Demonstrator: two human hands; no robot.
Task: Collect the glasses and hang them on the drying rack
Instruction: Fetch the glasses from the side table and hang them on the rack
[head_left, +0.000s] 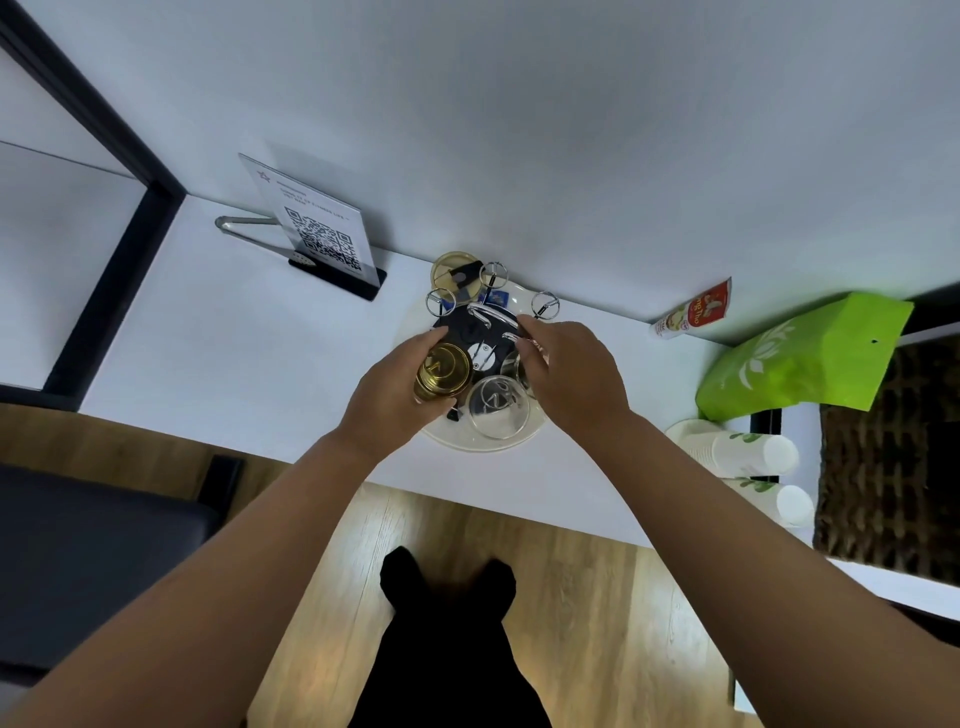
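Note:
A chrome drying rack (493, 317) with ringed arm tips stands on a round clear tray (498, 441) against the wall. My left hand (389, 384) grips an upside-down amber glass (441, 371) over the rack's left side. A clear glass (498, 405) sits upside down at the front of the tray. My right hand (566, 374) curls around another clear glass (514, 364) on the rack's right side; that glass is mostly hidden. One more amber glass (452, 270) stands behind the rack by the wall.
The white counter (249, 353) carries a QR-code sign (322, 234), metal tongs (244, 226), a red sachet (693, 312), a green bag (800, 353) and stacked paper cups (737, 452). A dark woven basket (893, 457) sits at the right. Wooden floor lies below.

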